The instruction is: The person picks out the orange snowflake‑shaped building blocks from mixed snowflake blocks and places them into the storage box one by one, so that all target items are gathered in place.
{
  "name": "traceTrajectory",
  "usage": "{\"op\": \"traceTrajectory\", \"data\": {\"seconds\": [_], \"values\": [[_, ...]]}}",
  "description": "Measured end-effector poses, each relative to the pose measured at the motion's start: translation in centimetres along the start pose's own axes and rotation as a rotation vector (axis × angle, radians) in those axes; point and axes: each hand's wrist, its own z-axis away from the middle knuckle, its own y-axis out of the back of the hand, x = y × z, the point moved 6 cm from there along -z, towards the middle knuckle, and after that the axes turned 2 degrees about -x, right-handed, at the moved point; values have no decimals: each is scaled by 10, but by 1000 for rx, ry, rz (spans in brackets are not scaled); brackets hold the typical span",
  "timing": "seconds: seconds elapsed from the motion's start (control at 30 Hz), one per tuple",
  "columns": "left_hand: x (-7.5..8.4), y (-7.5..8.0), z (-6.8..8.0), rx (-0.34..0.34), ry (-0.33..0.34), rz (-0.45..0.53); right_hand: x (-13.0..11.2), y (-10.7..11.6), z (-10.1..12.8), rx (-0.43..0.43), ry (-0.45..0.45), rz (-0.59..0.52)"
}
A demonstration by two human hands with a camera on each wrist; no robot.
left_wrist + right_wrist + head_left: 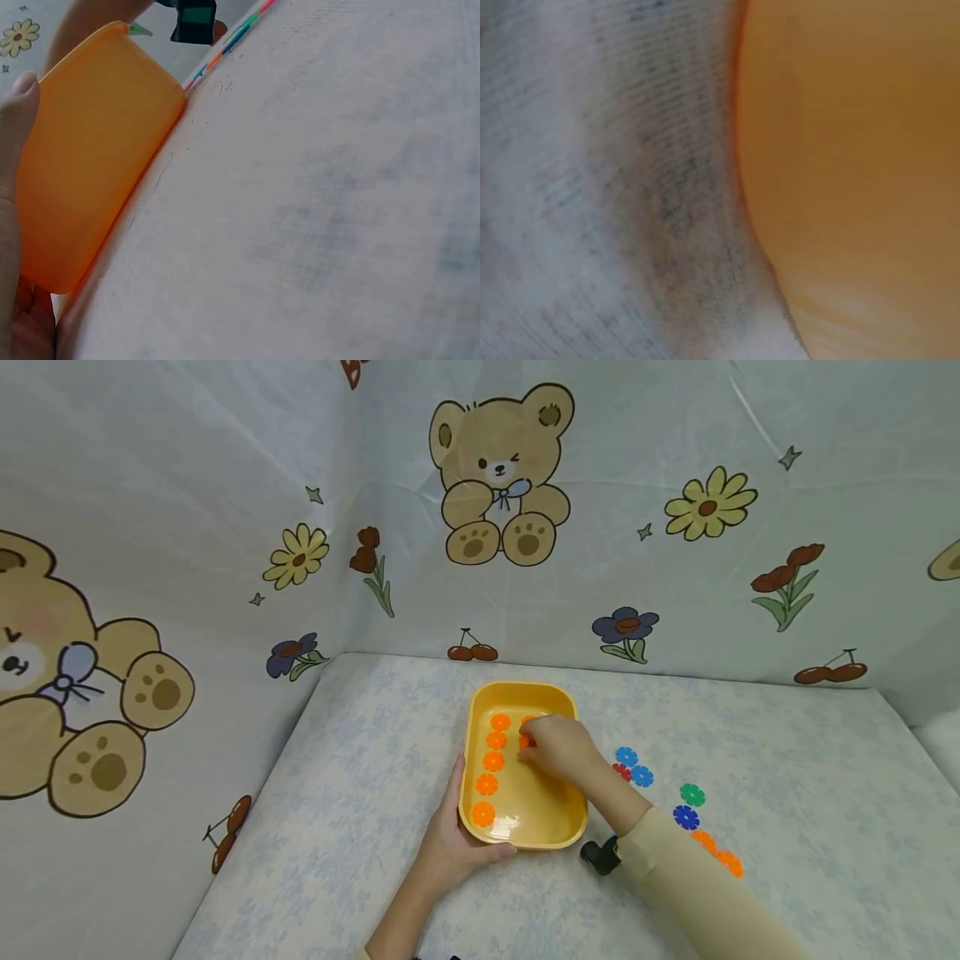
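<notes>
While the left hand (450,847) grips the near left corner of the yellow plastic tray (551,835), five orange flower-shaped discs (492,762) line its left side. Inside, the right hand (558,747) apparently pinches another; the loose coloured discs (686,817) on the table's right remain.

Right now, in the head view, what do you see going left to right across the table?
Left hand → yellow tray → right hand → two light-blue flowers → green flower.
</notes>
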Motion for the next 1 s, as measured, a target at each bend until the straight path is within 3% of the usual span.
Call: {"op": "traceTrajectory", "data": {"seconds": [0.7,0.87,1.0], "values": [[2,-1,1,1,15,-9,-1,-8,-5,14,9,165],[1,0,1,7,20,-35,-2,-6,-3,6,13,133],[1,0,1,7,15,-43,-2,6,4,51,52,25]]}}
